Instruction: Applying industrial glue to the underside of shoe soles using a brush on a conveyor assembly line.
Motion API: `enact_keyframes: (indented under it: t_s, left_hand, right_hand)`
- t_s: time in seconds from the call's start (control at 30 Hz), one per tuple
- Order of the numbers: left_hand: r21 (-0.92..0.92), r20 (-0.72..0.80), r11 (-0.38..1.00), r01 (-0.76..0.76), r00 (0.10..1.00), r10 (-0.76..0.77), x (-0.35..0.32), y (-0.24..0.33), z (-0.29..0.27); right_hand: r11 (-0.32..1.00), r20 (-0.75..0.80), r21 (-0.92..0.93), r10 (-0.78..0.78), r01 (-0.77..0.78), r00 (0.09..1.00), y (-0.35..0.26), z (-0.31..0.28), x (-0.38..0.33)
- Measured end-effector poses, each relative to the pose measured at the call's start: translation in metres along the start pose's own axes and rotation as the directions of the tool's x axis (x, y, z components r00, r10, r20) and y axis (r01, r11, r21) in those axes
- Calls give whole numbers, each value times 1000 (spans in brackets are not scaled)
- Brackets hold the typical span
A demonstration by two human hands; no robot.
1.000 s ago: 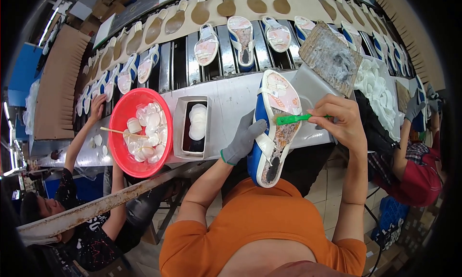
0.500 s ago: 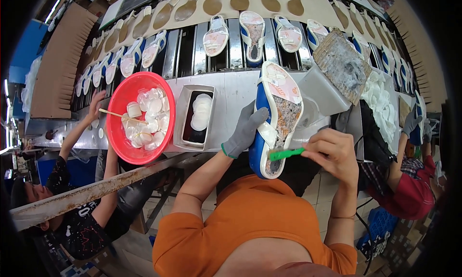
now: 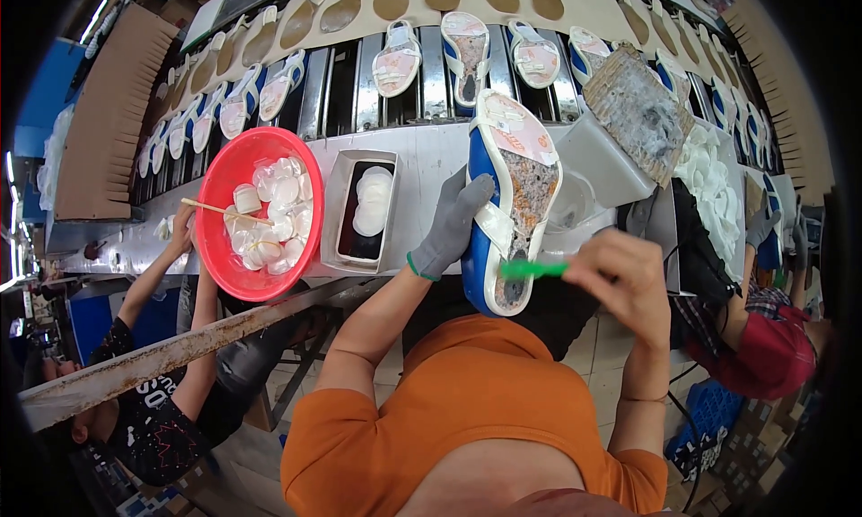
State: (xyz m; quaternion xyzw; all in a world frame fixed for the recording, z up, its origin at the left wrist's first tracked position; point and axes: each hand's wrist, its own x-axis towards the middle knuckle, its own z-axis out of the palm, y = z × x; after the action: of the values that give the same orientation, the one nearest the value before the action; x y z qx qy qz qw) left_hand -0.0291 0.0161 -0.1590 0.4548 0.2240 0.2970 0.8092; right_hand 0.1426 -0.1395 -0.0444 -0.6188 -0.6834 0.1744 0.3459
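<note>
My left hand (image 3: 453, 219), in a grey glove, grips a white sandal (image 3: 536, 240) mounted on a blue shoe last (image 3: 479, 264). The sandal's underside faces up, with a patterned sheet at the far end and a speckled surface below it. My bare right hand (image 3: 620, 279) pinches a green brush (image 3: 537, 270), slightly blurred. The brush head lies over the near, heel end of the underside; whether it touches is hard to see. Left of the sandal, a grey tray (image 3: 384, 238) holds round white discs (image 3: 373, 203) on a dark surface.
A red basin (image 3: 208, 247) with white discs and a wooden stick stands left. More sandals (image 3: 397, 61) line a roller conveyor, with tan soles (image 3: 391, 0) behind. A stained board (image 3: 639, 113) leans over a clear container (image 3: 575, 203). Co-workers sit on both sides.
The sandal has shifted slightly away from me, and the brush has moved a little along the heel area. The co-worker's hand at the left has drawn closer to the basin.
</note>
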Motion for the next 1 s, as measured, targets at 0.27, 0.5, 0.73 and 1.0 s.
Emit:
enact_keyframes:
  t_s: [0.27,0.5,0.73,1.0]
  left_hand:
    - [46,1,999,-27,1000,27,-3,11,-4]
    - [29,-18,999,-21,1000,22,-4,13,-1]
    - [75,-27,997,-27,999,29,-5,16,-1]
    - [106,-43,993,-57,997,62,-4,21,4]
  right_hand:
    - [999,42,-48,7,-5,999,-2,2,2]
    - [984,-72,-104,138,-145,988,-9,3,3]
    - [985,-79,-98,136,-143,988,-9,3,-2]
    - [987,-123,-78,133,-143,984,-6,5,-3]
